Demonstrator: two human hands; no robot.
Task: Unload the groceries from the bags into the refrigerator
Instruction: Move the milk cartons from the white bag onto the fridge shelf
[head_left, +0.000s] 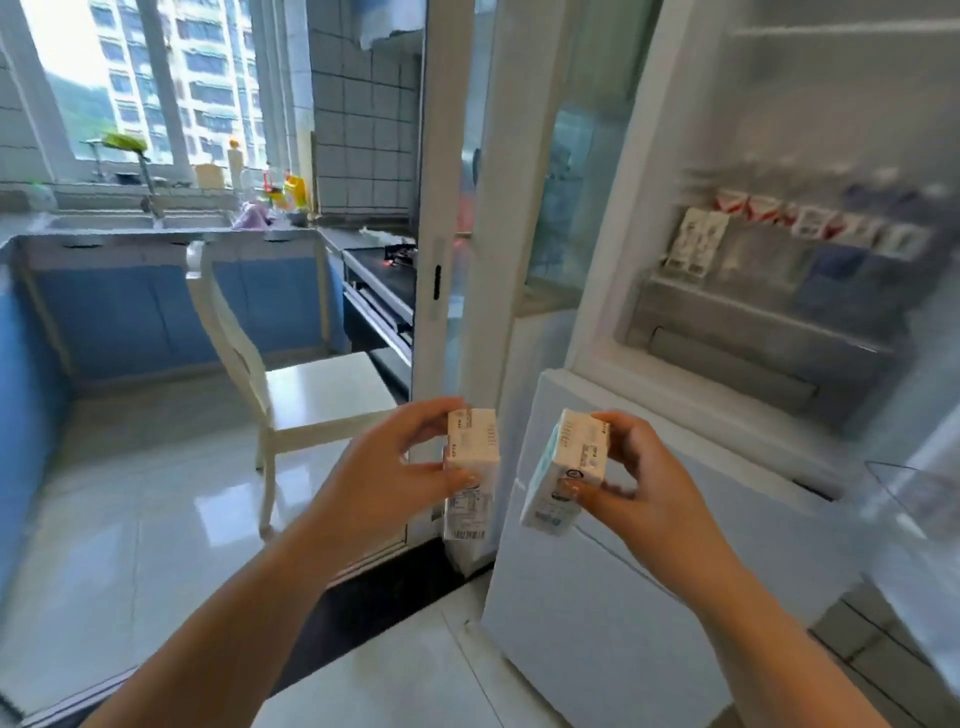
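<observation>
Two bare forearms reach forward from the bottom of the view. The left hand (387, 470) pinches a small white carton (471, 470) between thumb and curled fingers, holding it upright. The right hand (641, 480) grips a second white carton with pale blue print (569, 470), tilted, its top leaning right. The two cartons are near each other but apart, held above a glossy tiled floor (156, 519).

Just beyond the hands stands an open refrigerator (597, 597). Its door shelf (753, 312), to the right, holds a row of blurred cartons and packets.

To the left, a white chair (311, 395) stands on the floor. Farther back are blue cabinets (130, 312), a sink desk (130, 223), a stove (384, 265) and a bright window (156, 78).
</observation>
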